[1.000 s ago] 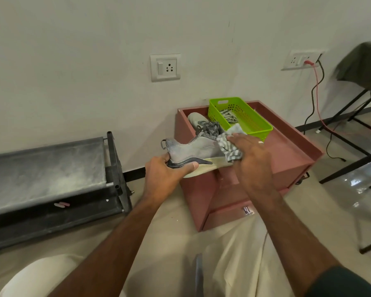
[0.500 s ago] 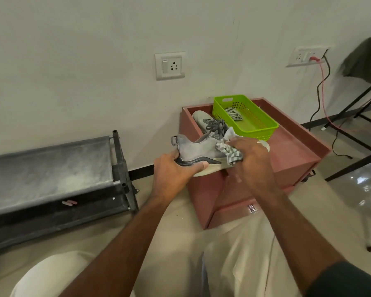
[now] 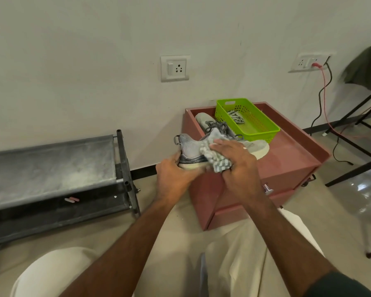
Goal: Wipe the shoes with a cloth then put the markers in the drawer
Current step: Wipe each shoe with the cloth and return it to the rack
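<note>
Seated on the floor by a plain white wall [image 3: 94,50], I face, to my left, a low dusty grey metal rack [image 3: 51,168] w/ two small pink sticks [image 3: 71,199] lying on its lower shelf, poss. the markers, too small to tell. Ahead stands a squat reddish-brown cabinet [image 3: 298,168] w/ a raised rim round its top and a front drawer [image 3: 234,213] w/ a small metal knob [image 3: 267,189]; the drawer looks slightly pulled out, tho I can't be sure. On the cabinet top sits a lime-green perforated plastic basket [image 3: 257,125] holding what looks like a crumpled checked rag, and beside it lies a second grey lace-up sneaker [image 3: 210,123], not yet in hand. Above the cabinet's near-left corner I hold the first grey knit sneaker w/ cream sole [image 3: 190,147]: my left hand [image 3: 176,179] is clamped round its heel and sole from below, while my right hand [image 3: 238,166] is closed on a grey-and-white checked cloth [image 3: 214,157], pressing it to the shoe's side mid-wipe. Risks from here, as I judge: the left-hand hold is only at the heel end, so a hard rub could twist the shoe loose onto the cabinet or floor; the bunched cloth could snag the laces; and the other shoe is close enough for my right forearm to nudge it.
</note>
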Demonstrator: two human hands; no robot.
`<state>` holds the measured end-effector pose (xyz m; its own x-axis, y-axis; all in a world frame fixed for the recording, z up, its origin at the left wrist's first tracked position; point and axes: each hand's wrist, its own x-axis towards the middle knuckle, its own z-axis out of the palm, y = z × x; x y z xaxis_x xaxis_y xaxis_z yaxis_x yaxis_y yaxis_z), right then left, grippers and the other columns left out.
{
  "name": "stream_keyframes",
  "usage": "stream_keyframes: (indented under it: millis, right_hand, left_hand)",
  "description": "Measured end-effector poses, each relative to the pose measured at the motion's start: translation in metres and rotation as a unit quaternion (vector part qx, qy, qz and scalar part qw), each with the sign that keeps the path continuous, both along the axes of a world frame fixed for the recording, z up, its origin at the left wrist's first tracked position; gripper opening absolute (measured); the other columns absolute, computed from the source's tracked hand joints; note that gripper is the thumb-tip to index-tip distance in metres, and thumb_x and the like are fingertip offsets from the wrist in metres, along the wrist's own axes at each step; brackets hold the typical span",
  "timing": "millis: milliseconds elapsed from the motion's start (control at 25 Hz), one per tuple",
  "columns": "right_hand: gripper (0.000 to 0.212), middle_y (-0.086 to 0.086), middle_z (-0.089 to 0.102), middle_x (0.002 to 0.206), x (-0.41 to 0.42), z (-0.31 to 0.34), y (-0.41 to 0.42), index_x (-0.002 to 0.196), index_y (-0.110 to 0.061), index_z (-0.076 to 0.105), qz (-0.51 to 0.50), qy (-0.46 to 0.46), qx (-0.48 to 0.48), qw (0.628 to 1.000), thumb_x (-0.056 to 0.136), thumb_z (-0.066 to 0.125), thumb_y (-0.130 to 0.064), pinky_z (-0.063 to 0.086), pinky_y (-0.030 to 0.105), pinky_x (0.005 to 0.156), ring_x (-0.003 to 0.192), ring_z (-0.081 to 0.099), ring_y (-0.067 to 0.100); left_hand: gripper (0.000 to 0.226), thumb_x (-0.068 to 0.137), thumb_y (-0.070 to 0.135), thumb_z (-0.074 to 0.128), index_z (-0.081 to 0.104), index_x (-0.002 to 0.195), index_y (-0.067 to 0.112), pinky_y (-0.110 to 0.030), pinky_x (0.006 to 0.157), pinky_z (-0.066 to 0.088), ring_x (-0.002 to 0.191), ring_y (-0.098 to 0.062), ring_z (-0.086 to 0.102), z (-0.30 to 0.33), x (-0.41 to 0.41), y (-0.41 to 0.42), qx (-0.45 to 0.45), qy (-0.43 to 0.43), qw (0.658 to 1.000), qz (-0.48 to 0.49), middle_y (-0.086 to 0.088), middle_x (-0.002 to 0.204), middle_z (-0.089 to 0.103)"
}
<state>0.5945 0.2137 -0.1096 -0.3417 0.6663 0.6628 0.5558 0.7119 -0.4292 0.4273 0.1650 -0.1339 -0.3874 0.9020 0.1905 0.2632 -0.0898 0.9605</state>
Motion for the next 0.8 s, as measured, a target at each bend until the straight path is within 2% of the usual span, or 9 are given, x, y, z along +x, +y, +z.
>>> stream_keyframes:
  millis: [80,200,280,360,480,560,640,720,800]
  right_hand:
    - [0.041,0.008,0.067,0.126,-0.012,0.001,-0.005,0.117,-0.009,0.073,0.054,-0.028,0.007,0.998,0.078,0.060,-0.016,0.035,0.022,0.110,0.120,0.058,0.019]
    - [0.040,0.008,0.069,0.124,-0.023,0.004,0.000,0.115,-0.009,0.074,0.093,-0.055,0.013,0.994,0.075,0.066,-0.013,0.039,0.023,0.107,0.117,0.059,0.020]
    - [0.035,0.009,0.071,0.121,-0.028,0.004,0.006,0.108,-0.008,0.076,0.160,-0.075,0.020,0.984,0.074,0.074,-0.009,0.040,0.025,0.106,0.114,0.062,0.022]
    - [0.031,0.010,0.072,0.118,-0.032,0.002,0.007,0.103,-0.006,0.078,0.198,-0.088,0.027,0.976,0.072,0.077,-0.009,0.039,0.025,0.106,0.112,0.064,0.024]
    - [0.030,0.011,0.073,0.111,-0.029,0.000,0.007,0.100,-0.006,0.078,0.137,-0.078,0.048,0.986,0.072,0.076,-0.014,0.042,0.028,0.100,0.107,0.061,0.022]
    - [0.027,0.008,0.074,0.105,-0.013,-0.001,0.015,0.101,-0.011,0.077,0.015,-0.069,0.014,0.997,0.076,0.069,-0.017,0.049,0.033,0.091,0.099,0.062,0.022]
    - [0.024,0.005,0.074,0.098,0.017,0.004,0.029,0.099,-0.018,0.076,-0.096,-0.073,-0.042,0.992,0.076,0.067,-0.016,0.053,0.036,0.083,0.093,0.066,0.026]
    - [0.030,0.006,0.075,0.102,0.038,0.006,0.028,0.100,-0.014,0.077,-0.120,-0.014,-0.040,0.992,0.073,0.064,-0.013,0.050,0.033,0.091,0.099,0.067,0.026]
    - [0.038,0.007,0.072,0.115,0.025,0.012,0.014,0.108,-0.009,0.076,-0.065,0.049,-0.019,0.997,0.072,0.067,-0.006,0.044,0.026,0.103,0.112,0.064,0.020]
  left_hand:
    - [0.054,0.053,0.051,0.085,0.076,0.099,0.024,-0.030,0.071,0.062,0.075,0.001,0.073,0.003,0.002,0.002,0.014,0.012,0.999,0.032,0.014,0.081,0.077]
    - [0.032,0.063,0.040,0.086,0.075,0.084,0.019,-0.025,0.057,0.055,0.060,0.003,0.066,-0.006,-0.001,0.007,0.024,0.049,0.998,0.031,0.011,0.066,0.072]
    - [0.024,0.070,0.039,0.075,0.061,0.065,0.021,-0.010,0.049,0.040,0.049,0.002,0.057,-0.009,-0.004,0.007,0.044,0.132,0.990,0.020,0.015,0.050,0.057]
    - [0.023,0.072,0.035,0.068,0.050,0.060,0.027,-0.014,0.048,0.035,0.044,-0.001,0.052,-0.008,-0.007,0.009,0.050,0.182,0.982,0.024,0.015,0.046,0.046]
    - [0.018,0.071,0.024,0.085,0.068,0.069,0.027,-0.024,0.054,0.051,0.059,0.002,0.065,-0.009,-0.008,0.015,0.038,0.082,0.996,0.007,0.014,0.060,0.068]
    - [0.033,0.062,0.021,0.096,0.076,0.088,0.030,-0.028,0.070,0.062,0.079,-0.007,0.076,-0.004,-0.005,0.014,0.022,0.000,1.000,-0.002,0.014,0.079,0.078]
    - [0.044,0.057,0.026,0.100,0.075,0.092,0.035,-0.026,0.079,0.061,0.086,-0.005,0.076,-0.004,-0.003,0.013,0.018,-0.017,1.000,-0.005,0.015,0.086,0.079]
    - [0.046,0.056,0.030,0.100,0.074,0.093,0.037,-0.027,0.082,0.061,0.087,-0.004,0.076,-0.005,-0.004,0.011,0.019,-0.007,1.000,-0.011,0.015,0.089,0.079]
    - [0.044,0.058,0.031,0.099,0.075,0.094,0.035,-0.027,0.080,0.061,0.085,-0.004,0.076,-0.004,-0.006,0.012,0.016,-0.011,1.000,-0.014,0.013,0.088,0.079]
